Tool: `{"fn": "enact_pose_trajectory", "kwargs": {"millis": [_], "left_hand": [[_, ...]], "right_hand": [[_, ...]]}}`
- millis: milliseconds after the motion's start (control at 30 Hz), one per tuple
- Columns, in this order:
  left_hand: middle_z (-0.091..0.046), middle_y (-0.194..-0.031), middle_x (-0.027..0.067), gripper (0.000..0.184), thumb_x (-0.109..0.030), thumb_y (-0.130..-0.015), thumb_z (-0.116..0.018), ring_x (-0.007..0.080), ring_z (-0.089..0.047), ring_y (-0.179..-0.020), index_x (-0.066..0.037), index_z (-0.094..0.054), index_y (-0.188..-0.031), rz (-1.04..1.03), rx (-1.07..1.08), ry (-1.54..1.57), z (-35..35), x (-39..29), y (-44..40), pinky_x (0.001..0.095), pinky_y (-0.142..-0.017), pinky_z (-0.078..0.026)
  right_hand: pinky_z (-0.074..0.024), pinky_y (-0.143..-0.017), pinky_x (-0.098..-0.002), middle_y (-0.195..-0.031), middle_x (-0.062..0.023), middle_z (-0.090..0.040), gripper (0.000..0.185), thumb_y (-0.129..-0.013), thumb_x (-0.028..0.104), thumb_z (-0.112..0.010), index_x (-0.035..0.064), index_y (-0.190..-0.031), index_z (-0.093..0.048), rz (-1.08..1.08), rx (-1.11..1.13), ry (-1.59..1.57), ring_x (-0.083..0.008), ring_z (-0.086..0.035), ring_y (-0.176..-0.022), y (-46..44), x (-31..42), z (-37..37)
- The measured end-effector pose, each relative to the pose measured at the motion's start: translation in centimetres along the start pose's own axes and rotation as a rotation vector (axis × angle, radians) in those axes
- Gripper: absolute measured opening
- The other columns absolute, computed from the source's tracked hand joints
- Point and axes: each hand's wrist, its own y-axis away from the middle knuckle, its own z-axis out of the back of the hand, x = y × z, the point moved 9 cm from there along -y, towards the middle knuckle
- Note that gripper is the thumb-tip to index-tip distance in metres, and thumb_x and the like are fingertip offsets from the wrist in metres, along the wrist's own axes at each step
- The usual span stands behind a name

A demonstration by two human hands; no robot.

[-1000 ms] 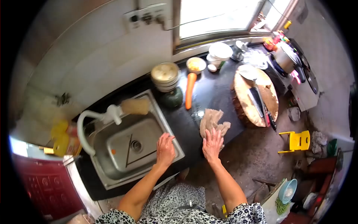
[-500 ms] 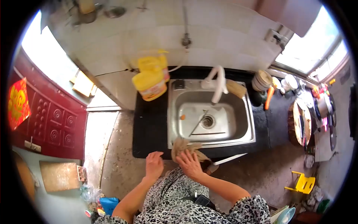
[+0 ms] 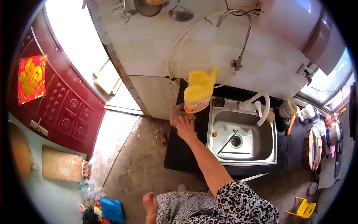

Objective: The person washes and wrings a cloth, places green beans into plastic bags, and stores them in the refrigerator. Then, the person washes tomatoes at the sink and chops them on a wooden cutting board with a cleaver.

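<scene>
My right hand (image 3: 184, 127) presses a brown cloth (image 3: 176, 113) against the left edge of the black counter (image 3: 182, 153), its fingers over the cloth. Just to the right of the cloth stand yellow jugs (image 3: 197, 98), one with a pump top. My left hand (image 3: 150, 204) hangs low in front of my body, fingers curled, with nothing visible in it. The steel sink (image 3: 257, 149) lies to the right of my right forearm. Inside it are dark thin sticks (image 3: 227, 142) and a small orange piece (image 3: 214, 134) near the drain.
A white faucet (image 3: 265, 106) arches over the sink. Further right on the counter are stacked bowls (image 3: 287, 109), an orange-handled tool (image 3: 291, 125) and a round chopping block (image 3: 312, 148). A yellow stool (image 3: 304, 208) stands on the floor. The red door (image 3: 63, 100) is at the left.
My right hand has moved the cloth from the counter's front edge to its left end, beside the jugs. My left hand has dropped back and curled. The view has shifted left.
</scene>
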Motion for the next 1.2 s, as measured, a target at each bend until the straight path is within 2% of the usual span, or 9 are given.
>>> {"fn": "enact_pose_trajectory", "kwargs": {"millis": [100, 233, 433, 733, 867, 933, 1033, 1133, 1200], "left_hand": [[-0.062, -0.087, 0.0164, 0.012, 0.001, -0.082, -0.056, 0.0373, -0.058, -0.086, -0.003, -0.062, -0.091, -0.026, 0.072, 0.062, -2.5, 0.0, 0.3, 0.0461, -0.076, -0.047], [-0.063, -0.087, 0.0167, 0.011, 0.000, -0.083, -0.056, 0.0383, -0.058, -0.088, -0.004, -0.062, -0.092, -0.182, 0.168, 0.110, -5.8, -4.8, -2.5, 0.0466, -0.077, -0.047], [-0.064, -0.089, 0.0168, 0.010, -0.003, -0.087, -0.057, 0.0386, -0.059, -0.090, -0.004, -0.063, -0.094, -0.454, 0.270, 0.193, -9.8, -15.7, -7.0, 0.0465, -0.080, -0.048], [-0.067, -0.095, 0.0152, 0.012, -0.007, -0.090, -0.056, 0.0356, -0.061, -0.096, -0.005, -0.064, -0.098, -0.464, 0.556, 0.237, -18.1, -25.1, -5.0, 0.0437, -0.084, -0.050], [-0.068, -0.098, 0.0151, 0.016, -0.010, -0.090, -0.057, 0.0343, -0.062, -0.099, -0.005, -0.065, -0.103, -0.571, 0.613, 0.232, -22.1, -29.1, -3.4, 0.0426, -0.088, -0.050], [-0.068, -0.098, 0.0150, 0.017, -0.011, -0.089, -0.058, 0.0339, -0.063, -0.100, -0.004, -0.064, -0.104, -0.479, 0.715, 0.263, -24.8, -31.8, -3.4, 0.0422, -0.088, -0.050], [-0.064, -0.111, 0.0160, 0.031, -0.012, -0.086, -0.064, 0.0332, -0.062, -0.104, -0.005, -0.061, -0.115, -0.506, 0.817, 0.326, -28.0, -37.7, -2.3, 0.0408, -0.091, -0.049], [-0.052, -0.134, 0.0174, 0.066, -0.011, -0.080, -0.071, 0.0349, -0.056, -0.117, -0.010, -0.045, -0.139, -0.721, 0.808, 0.382, -28.3, -46.7, -1.6, 0.0416, -0.098, -0.047], [-0.051, -0.135, 0.0176, 0.076, -0.010, -0.078, -0.073, 0.0367, -0.054, -0.120, -0.012, -0.038, -0.145, -0.872, 0.710, 0.296, -28.7, -49.8, -2.1, 0.0433, -0.100, -0.046]], "right_hand": [[-0.0290, -0.111, -0.0598, -0.149, -0.0071, -0.042, 0.043, -0.092, 0.024, -0.057, 0.0235, -0.135, -0.055, 0.126, 0.030, -0.037, -0.0394, -0.030, -0.142, 5.4, 3.3, 0.0], [-0.0317, -0.108, -0.0613, -0.148, -0.0025, -0.042, 0.045, -0.085, 0.017, -0.063, 0.0262, -0.129, -0.060, 0.384, 0.048, -0.148, -0.0367, -0.030, -0.143, 17.1, 6.7, 0.8], [-0.0299, -0.112, -0.0542, -0.149, -0.0016, -0.041, 0.036, -0.078, 0.013, -0.064, 0.0195, -0.114, -0.065, 0.393, 0.193, -0.130, -0.0309, -0.032, -0.142, 29.3, 0.5, 3.2], [-0.0374, -0.109, -0.0478, -0.137, -0.0124, -0.051, 0.034, -0.067, 0.006, -0.067, 0.0124, -0.100, -0.068, -0.199, 0.163, -0.012, -0.0367, -0.043, -0.131, 47.9, -27.6, 12.9], [-0.0462, -0.100, -0.0423, -0.122, -0.0154, -0.058, 0.025, -0.078, 0.006, -0.060, 0.0097, -0.101, -0.070, -0.913, -0.062, 0.010, -0.0376, -0.055, -0.116, 57.4, -41.4, 17.2], [-0.0491, -0.094, -0.0358, -0.111, -0.0139, -0.063, 0.031, -0.081, 0.007, -0.058, 0.0102, -0.109, -0.070, -1.039, -0.122, -0.269, -0.0309, -0.062, -0.105, 55.2, -42.3, 21.2], [-0.0519, -0.085, -0.0333, -0.104, -0.0115, -0.067, 0.030, -0.087, 0.019, -0.061, 0.0166, -0.116, -0.069, -0.846, -0.347, -0.856, -0.0219, -0.066, -0.097, 49.3, -41.6, 20.3], [-0.0522, -0.081, -0.0328, -0.102, -0.0102, -0.069, 0.037, -0.088, 0.027, -0.065, 0.0141, -0.123, -0.064, -0.664, 0.062, -0.999, -0.0182, -0.066, -0.089, 39.3, -35.1, 20.7], [-0.0522, -0.080, -0.0339, -0.103, -0.0111, -0.070, 0.043, -0.089, 0.031, -0.066, 0.0141, -0.128, -0.060, -0.506, 0.105, -0.979, -0.0198, -0.067, -0.088, 34.1, -33.2, 20.1]]}}
